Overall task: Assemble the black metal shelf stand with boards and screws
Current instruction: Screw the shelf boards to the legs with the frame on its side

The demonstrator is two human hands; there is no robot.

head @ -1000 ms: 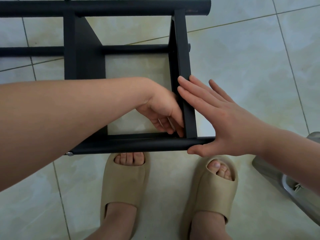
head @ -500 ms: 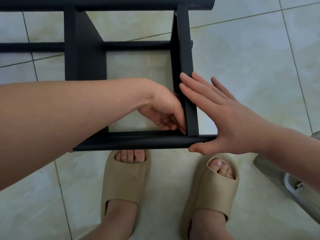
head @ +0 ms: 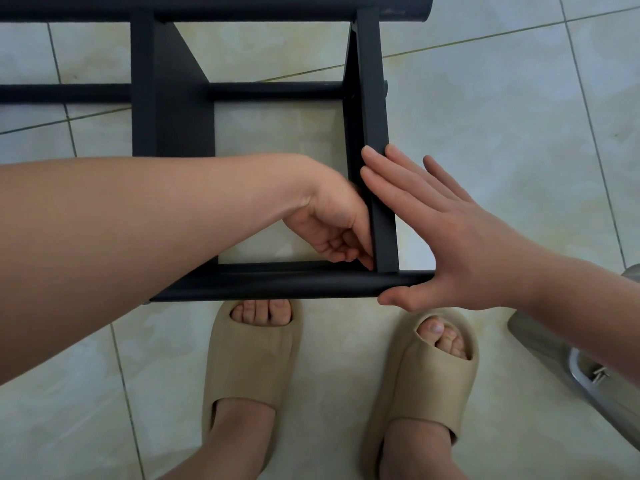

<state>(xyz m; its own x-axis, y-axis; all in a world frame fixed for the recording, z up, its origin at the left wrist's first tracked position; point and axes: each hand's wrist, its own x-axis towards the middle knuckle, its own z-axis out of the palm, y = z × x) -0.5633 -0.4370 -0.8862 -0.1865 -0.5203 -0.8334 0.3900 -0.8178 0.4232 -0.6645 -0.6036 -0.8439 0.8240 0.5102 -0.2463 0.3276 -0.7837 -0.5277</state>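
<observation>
The black metal shelf stand [head: 277, 284] lies on its side on the tiled floor, with its near tube just above my feet. Its right board [head: 372, 98] runs from the far tube to the near one. My left hand [head: 332, 226] reaches inside the frame. Its fingers are curled and pinch at the inner corner where that board meets the near tube. What they pinch looks like a small screw, mostly hidden. My right hand [head: 460, 244] presses flat with straight fingers on the board's outer face, its thumb under the tube end.
A second black board [head: 173, 98] stands further left in the frame. My feet in beige slippers [head: 249, 368] are right below the near tube. A grey metal object [head: 588, 372] lies on the floor at the right edge. Pale tiles surround the stand.
My left fingers have shifted a little at the inner corner, as if twisting. My right hand keeps pressing on the board's outer face. The stand stays put.
</observation>
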